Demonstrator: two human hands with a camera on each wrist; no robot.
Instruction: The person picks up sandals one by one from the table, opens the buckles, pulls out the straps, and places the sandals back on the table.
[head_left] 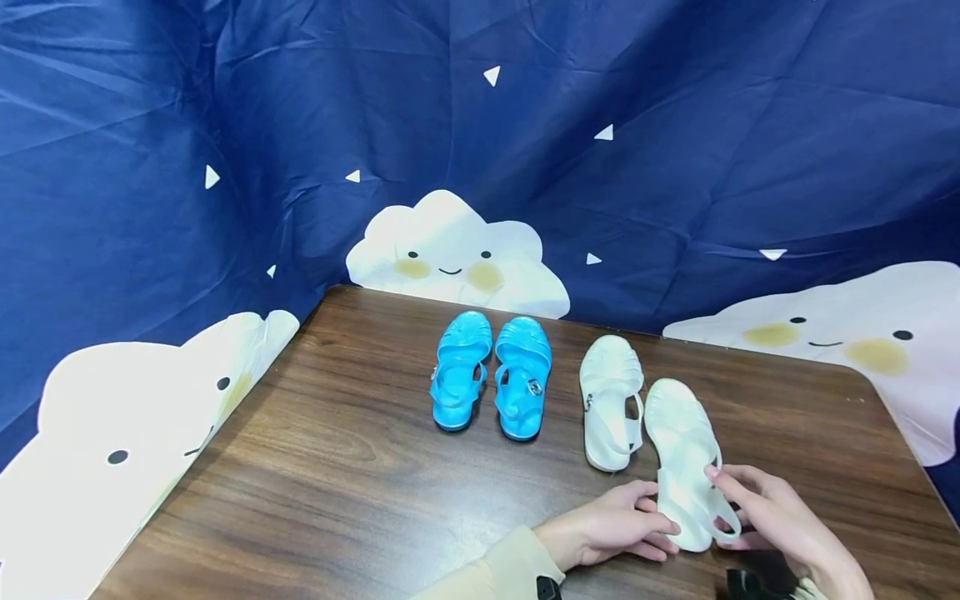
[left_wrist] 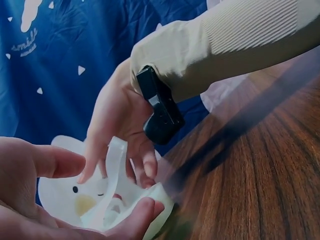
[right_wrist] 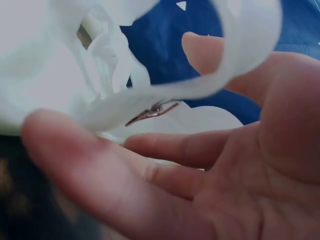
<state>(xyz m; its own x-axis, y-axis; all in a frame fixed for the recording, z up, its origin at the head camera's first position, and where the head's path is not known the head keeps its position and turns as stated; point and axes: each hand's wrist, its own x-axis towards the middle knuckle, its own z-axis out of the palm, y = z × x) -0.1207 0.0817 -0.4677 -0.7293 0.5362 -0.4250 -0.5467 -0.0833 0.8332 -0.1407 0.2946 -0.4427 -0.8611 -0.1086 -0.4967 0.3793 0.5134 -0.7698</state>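
Observation:
A white jelly sandal (head_left: 682, 467) points away from me at the table's near right. My left hand (head_left: 618, 525) holds it at the heel, its digits about the heel's left side. On the other side, my right hand (head_left: 776, 517) has its fingers spread beside the ankle strap, one fingertip against the sandal's side. The right wrist view shows the loose strap (right_wrist: 165, 92) and its small buckle (right_wrist: 152, 112) close to the right hand's fairly straight fingers. The matching white sandal (head_left: 611, 400) lies just left of the held one.
A pair of blue sandals, one on the left (head_left: 459, 367) and one on the right (head_left: 522, 375), stands near the back edge. The brown wooden table (head_left: 337, 467) meets a blue cloth backdrop (head_left: 375, 100) printed with clouds.

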